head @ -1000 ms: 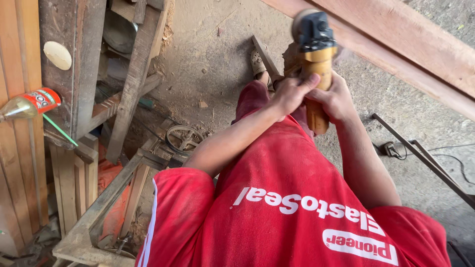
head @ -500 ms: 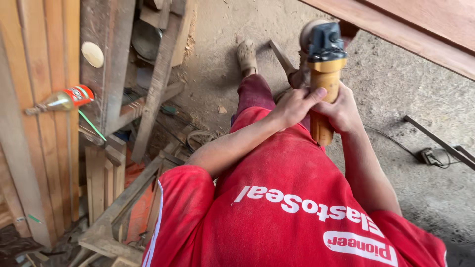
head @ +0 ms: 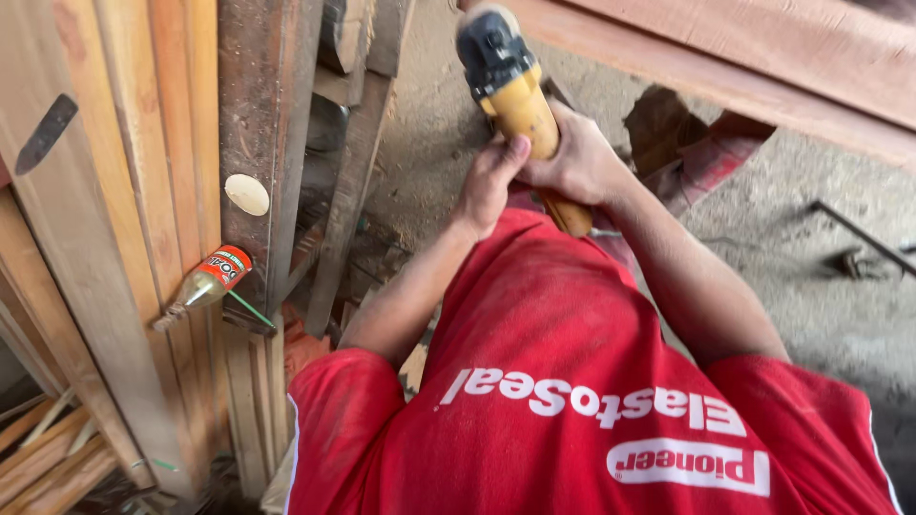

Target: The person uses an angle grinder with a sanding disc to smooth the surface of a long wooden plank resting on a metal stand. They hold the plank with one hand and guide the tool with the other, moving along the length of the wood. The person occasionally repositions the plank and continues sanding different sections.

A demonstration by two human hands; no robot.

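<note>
Bare, dusty concrete floor (head: 811,286), grey and strewn with sawdust. At its right edge, a thin dark metal rod (head: 863,236) lying flat, with a small dark scrap (head: 847,262) just beside it. Along its left edge, wooden planks (head: 124,238) standing on end, with loose wood strips (head: 43,458) piled in the lower left corner.

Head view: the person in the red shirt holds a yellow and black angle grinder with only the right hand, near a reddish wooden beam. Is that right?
Not quite. The head view shows both hands on the angle grinder: the left hand and the right hand wrap its yellow body together. The rest stands: the shirt is red, and the reddish wooden beam runs close by.
</note>
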